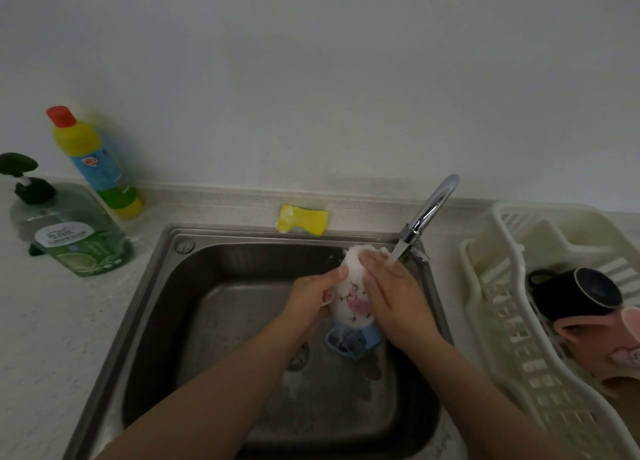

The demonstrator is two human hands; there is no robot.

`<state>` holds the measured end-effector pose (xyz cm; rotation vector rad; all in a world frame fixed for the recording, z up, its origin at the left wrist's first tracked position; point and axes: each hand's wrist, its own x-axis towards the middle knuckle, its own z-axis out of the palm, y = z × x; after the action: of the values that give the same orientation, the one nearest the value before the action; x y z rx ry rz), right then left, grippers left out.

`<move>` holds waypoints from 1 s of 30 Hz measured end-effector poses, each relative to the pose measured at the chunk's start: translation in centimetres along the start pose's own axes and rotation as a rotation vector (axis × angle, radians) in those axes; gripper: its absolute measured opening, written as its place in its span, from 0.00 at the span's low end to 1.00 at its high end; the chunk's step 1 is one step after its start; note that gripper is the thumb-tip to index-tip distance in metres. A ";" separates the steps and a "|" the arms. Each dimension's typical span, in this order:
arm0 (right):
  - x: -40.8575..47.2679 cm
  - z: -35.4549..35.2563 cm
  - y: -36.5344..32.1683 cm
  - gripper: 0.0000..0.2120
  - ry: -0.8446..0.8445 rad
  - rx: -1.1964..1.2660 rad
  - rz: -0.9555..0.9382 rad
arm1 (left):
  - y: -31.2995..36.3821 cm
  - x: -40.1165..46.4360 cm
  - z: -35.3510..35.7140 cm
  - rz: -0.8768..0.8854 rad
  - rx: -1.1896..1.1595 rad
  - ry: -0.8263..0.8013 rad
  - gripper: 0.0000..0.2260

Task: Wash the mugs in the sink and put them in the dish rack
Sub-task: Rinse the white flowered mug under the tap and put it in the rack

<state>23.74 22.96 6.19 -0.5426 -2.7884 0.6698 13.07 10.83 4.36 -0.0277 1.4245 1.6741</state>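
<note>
Over the steel sink (166, 307) I hold a white mug with pink flowers (353, 296), covered in foam at its far end. My left hand (313, 295) grips it by the handle side. My right hand (393, 296) lies flat against the mug's right side, fingers straight, under the running water from the tap (427, 213). A blue mug (353, 340) lies in the sink just below the white one. In the white dish rack (512, 328) on the right lie a black mug (575, 295) and a pink mug (602, 341).
A yellow sponge (304, 219) sits on the sink's back ledge. On the counter at the left stand a green pump bottle of dish soap (74, 231) and a yellow bottle with a red cap (93, 165). The sink drain (299, 355) is partly hidden by my left forearm.
</note>
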 end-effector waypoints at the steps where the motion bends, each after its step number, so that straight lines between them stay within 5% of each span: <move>1: -0.8 -0.5 0.6 0.25 0.028 0.015 -0.001 | 0.0 0.0 0.0 0.002 -0.004 0.004 0.11; 5: -0.1 -1.7 0.8 0.16 0.115 0.082 0.099 | -0.9 0.3 0.3 -0.011 0.007 -0.035 0.18; 9: 0.2 -0.9 -0.8 0.26 0.041 -0.038 0.048 | -0.8 1.0 1.2 -0.027 -0.040 -0.055 0.18; 12: -2.0 -1.4 1.2 0.23 0.064 -0.081 -0.038 | -1.0 1.3 0.7 -0.020 -0.037 -0.047 0.22; 17: 0.5 -1.9 0.8 0.26 0.079 0.001 0.135 | -1.0 1.3 2.0 -0.038 0.006 -0.031 0.10; 23: -1.5 -2.8 1.7 0.24 0.137 -0.066 -0.018 | -0.4 2.0 3.2 -0.033 -0.015 -0.028 0.09; 25: -0.6 -3.1 1.9 0.22 0.133 -0.026 0.067 | -0.7 2.0 2.8 -0.026 0.030 -0.041 0.09; 30: 0.3 -1.3 -0.2 0.28 0.002 -0.099 -0.013 | -0.4 1.4 1.6 -0.013 0.007 -0.029 0.10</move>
<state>23.78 23.49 7.49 -0.5422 -2.8325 0.5303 13.30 12.92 3.81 -0.0090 1.4059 1.6527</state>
